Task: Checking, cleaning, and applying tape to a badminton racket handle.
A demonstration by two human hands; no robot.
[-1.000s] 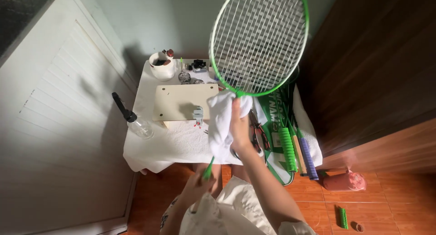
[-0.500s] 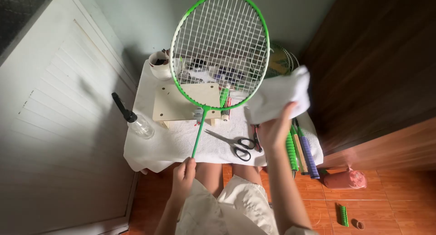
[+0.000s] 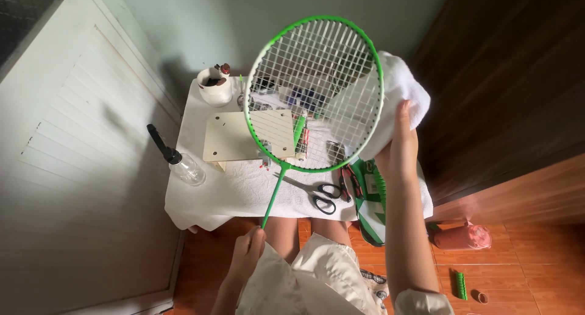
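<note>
Green racket (image 3: 314,92) near-upright, head up-right, handle in left hand (image 3: 247,254); grip apparently closed.

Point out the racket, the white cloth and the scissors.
racket (image 3: 314,89), head view, on the strung face inside the green rim.
white cloth (image 3: 402,86), head view, on the bunched part above the right hand.
scissors (image 3: 324,196), head view, on the black handle loops.

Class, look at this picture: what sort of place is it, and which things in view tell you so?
Probably a corner of a home used as a small hobby or repair spot. A little cloth-covered table stands between a white panelled door and a dark wooden cabinet, on a tiled floor, with scissors on it.
</note>
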